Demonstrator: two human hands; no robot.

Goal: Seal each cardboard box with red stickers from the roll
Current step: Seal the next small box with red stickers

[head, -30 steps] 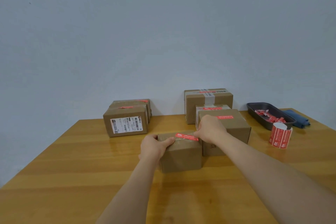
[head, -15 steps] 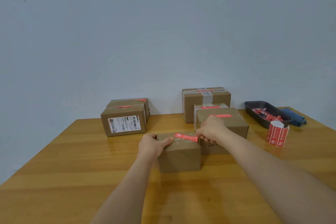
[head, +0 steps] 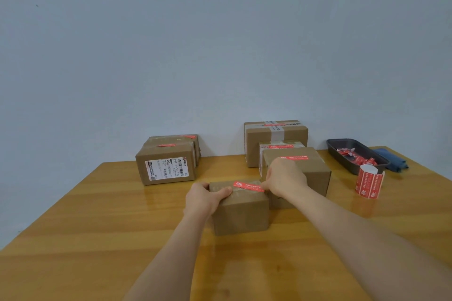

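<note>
My left hand grips the small cardboard box at its top left corner. My right hand, fingers curled, presses the red sticker along its top.

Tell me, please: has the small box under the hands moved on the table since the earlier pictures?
No. The small box keeps its place beside the bigger box; only the camera shifted slightly.

Plain pale blue-grey wall behind glossy wooden table; even, soft light.

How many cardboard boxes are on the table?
6: one under the hands, two stacked-looking at left, three at right. More may be hidden.
</note>
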